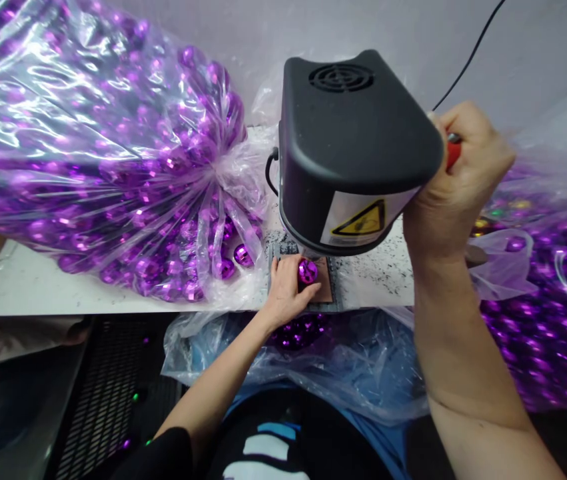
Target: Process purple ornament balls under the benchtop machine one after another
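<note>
A shiny purple ball (308, 271) sits under a black machine (358, 127) with a round vent and a yellow warning label. My left hand (288, 290) has its thumb and fingers around the ball, above a small brown pad (324, 283). At the machine's right side, my right hand (463, 167) is wrapped round a red handle (454, 152). Part of the handle is hidden by the fingers.
A big clear bag of purple balls (128, 167) lies on the white table (38, 287) at left, with two balls near its mouth. More bagged purple balls (553, 300) are at right. An open plastic bag (363, 360) hangs at my lap. A black cable runs up the wall.
</note>
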Demonstrator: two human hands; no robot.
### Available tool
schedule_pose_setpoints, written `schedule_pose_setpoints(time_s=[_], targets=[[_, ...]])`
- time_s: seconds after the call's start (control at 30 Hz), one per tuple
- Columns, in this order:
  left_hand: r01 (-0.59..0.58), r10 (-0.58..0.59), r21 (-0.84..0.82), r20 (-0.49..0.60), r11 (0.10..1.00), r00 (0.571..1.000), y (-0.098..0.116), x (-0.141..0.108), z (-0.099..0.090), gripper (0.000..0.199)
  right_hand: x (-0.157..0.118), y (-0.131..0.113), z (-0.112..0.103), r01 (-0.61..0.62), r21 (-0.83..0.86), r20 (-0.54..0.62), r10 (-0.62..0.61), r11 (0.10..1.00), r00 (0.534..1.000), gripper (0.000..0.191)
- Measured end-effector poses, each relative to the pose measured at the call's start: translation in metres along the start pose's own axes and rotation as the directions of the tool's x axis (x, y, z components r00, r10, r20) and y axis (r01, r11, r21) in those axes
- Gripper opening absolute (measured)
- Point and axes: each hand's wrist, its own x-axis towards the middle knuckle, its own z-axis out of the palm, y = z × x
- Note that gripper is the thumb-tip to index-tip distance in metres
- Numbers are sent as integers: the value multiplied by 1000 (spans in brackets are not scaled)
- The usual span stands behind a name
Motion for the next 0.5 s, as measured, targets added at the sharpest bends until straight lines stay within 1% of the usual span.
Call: schedule_pose_setpoints(time_s=[0.1,0.2,0.3,0.4,0.5], targets=[[46,-46,-10,-68,999,997,3,1,6,39,-1,1,1,14,8,-22,-14,1000,1000,43],[38,-38,2,-126,999,991,3,2,11,36,-2,0,0,24,-15,-29,-24,1000,999,39],[41,-36,25,-167,999,985,1,2,15,32,-5,-4,-2,59,-66,-34,-61,996,998,40],[51,-45,31,-188,998,981,0,1,18,26,-19,-6,-6,150,-163,-116,-170,975,979,43],[60,-56,19,-175,998,983,0,0,19,25,-42,-3,-13,221,-262,-246,-286,939,926,38]])
